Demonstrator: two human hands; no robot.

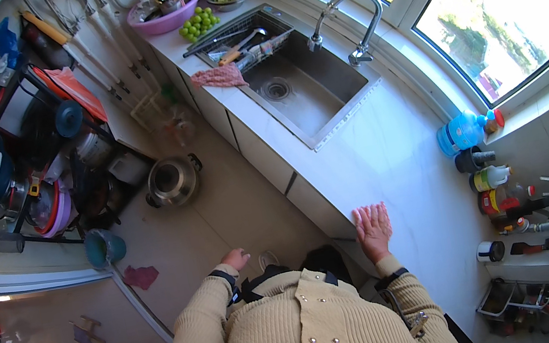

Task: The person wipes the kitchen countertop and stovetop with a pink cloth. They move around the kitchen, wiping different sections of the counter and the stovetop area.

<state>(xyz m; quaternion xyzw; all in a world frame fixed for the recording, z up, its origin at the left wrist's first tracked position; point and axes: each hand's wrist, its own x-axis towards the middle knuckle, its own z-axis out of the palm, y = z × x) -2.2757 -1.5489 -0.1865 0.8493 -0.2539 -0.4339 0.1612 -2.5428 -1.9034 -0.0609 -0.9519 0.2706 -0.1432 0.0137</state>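
My right hand (372, 234) lies palm down on a pink cloth (382, 207) at the front edge of the white countertop (330, 172). Its fingers point towards the window side, and the cloth shows only at their edges. My left hand (236, 259) hangs low over the floor with fingers partly curled; whether anything is in it does not show. Farther along the counter is a steel sink (305, 94) with a curved faucet (372, 5). A second pink cloth (219, 77) hangs over the sink's front corner, beside a wire basket (279, 41) of utensils.
Green grapes (199, 24) and a pink basin (170, 19) stand beyond the sink. A blue-tinted plastic bottle (460, 133) and several other bottles line the right wall. A lidded steel pot (173, 181) is on the floor near a crowded rack (29, 187). A bin (105, 247) stands lower left.
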